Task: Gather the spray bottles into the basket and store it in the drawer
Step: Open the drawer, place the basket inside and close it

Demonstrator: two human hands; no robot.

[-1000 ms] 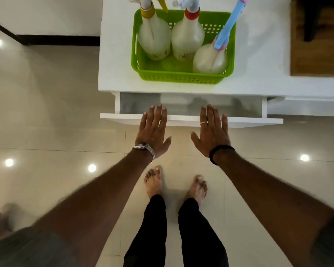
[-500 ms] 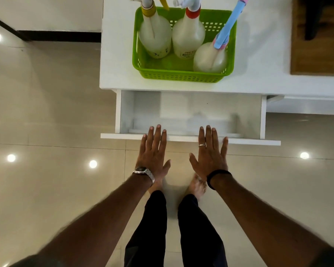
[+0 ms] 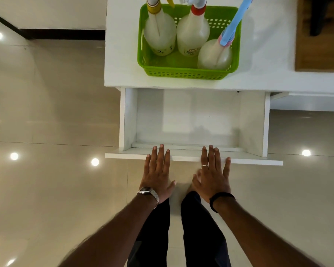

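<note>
A green perforated basket (image 3: 183, 73) stands on the white cabinet top (image 3: 123, 54). Three translucent spray bottles stand in it: one with a yellow collar (image 3: 159, 35), one with a red collar (image 3: 193, 35), one with a blue and pink head (image 3: 214, 56). Below the top, a white drawer (image 3: 189, 116) is pulled far out and holds nothing. My left hand (image 3: 158, 174) and my right hand (image 3: 213, 176) lie flat, fingers spread, with the fingertips over the drawer's front panel (image 3: 258, 160). Neither hand holds anything.
A glossy beige tiled floor (image 3: 46, 122) lies to the left and right of the drawer. A brown wooden board (image 3: 320, 54) sits on the cabinet top at the right. My legs in dark trousers stand just behind the drawer front.
The drawer has slid out toward me from barely open to far open. Both hands have drawn back with its front panel.
</note>
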